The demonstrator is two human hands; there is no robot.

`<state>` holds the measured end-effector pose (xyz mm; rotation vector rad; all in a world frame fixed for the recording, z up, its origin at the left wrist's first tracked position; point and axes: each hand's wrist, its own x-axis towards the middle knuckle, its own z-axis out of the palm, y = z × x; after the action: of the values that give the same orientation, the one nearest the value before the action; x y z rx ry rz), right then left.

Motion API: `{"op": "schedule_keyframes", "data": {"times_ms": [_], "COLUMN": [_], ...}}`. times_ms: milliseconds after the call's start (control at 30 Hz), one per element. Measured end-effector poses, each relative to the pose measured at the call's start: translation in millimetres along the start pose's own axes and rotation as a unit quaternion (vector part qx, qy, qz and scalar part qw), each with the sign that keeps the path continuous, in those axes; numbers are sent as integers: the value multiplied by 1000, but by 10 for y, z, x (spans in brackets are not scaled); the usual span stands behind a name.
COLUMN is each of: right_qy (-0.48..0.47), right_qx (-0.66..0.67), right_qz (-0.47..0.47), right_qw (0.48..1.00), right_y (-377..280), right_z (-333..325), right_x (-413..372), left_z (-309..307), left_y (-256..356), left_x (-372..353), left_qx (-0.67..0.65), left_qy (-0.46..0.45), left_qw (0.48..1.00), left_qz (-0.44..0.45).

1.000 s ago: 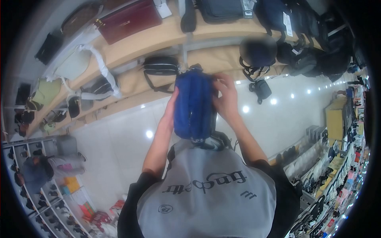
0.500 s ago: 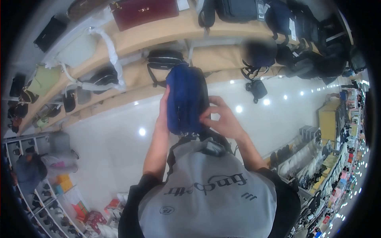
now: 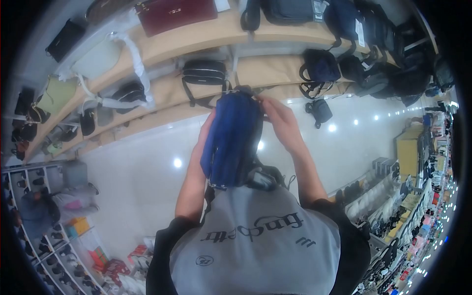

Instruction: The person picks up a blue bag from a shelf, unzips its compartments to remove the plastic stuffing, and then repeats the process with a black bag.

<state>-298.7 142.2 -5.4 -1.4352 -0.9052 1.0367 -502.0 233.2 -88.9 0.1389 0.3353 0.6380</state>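
Observation:
A dark blue zippered bag [image 3: 227, 140] is held up in front of my chest, its long side pointing away from me and tilted slightly. My left hand [image 3: 205, 132] grips its left side, with most of the fingers hidden behind it. At the far right corner, the bent fingers of my right hand [image 3: 278, 118] close on the bag's edge near its dark top; the fingertips are partly hidden. A small dark device [image 3: 262, 179] hangs against my grey shirt just below the bag.
Wooden shelves [image 3: 196, 42] curve across the front, carrying a maroon purse [image 3: 176, 15], a black bag [image 3: 204, 72] and a dark backpack [image 3: 320, 66]. A person [image 3: 42, 211] is at the left beside shoe racks [image 3: 61, 260]. Display racks [image 3: 378, 206] line the right.
The blue bag has come nearer to my chest and tilted. My right hand has moved from its near right side up to the far right corner. My left hand still grips it.

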Motion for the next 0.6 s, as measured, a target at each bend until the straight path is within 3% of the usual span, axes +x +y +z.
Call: {"op": "schedule_keyframes", "data": {"times_ms": [100, 233, 267, 333, 367, 467, 600], "right_qy": [7, 32, 36, 72, 90, 42, 6], "right_qx": [51, 10, -12, -62, -89, -111, -122], "right_qz": [28, 58, 77, -11, -54, -13, -35], "right_qw": [998, 998, 996, 995, 991, 993, 992], "right_y": [23, 0, -20, 17, 34, -99, -173], "right_z": [-88, -453, -545, -706, -791, -1094, -1383], "right_x": [-29, -100, -113, -150, -178, -284, -379], "left_z": [70, 704, 611, 376, 356, 494, 458], "left_y": [-64, -234, -228, -167, -207, -340, -572], "left_x": [0, -215, -113, 135, 162, 243, 405], "left_qx": [8, 115, 112, 104, 107, 123, 159], "left_qy": [5, 39, 55, 88, 108, 140, 146], "left_qw": [1000, 992, 992, 987, 983, 975, 968], "left_qz": [-8, 44, -1, -90, -102, -121, -124]}}
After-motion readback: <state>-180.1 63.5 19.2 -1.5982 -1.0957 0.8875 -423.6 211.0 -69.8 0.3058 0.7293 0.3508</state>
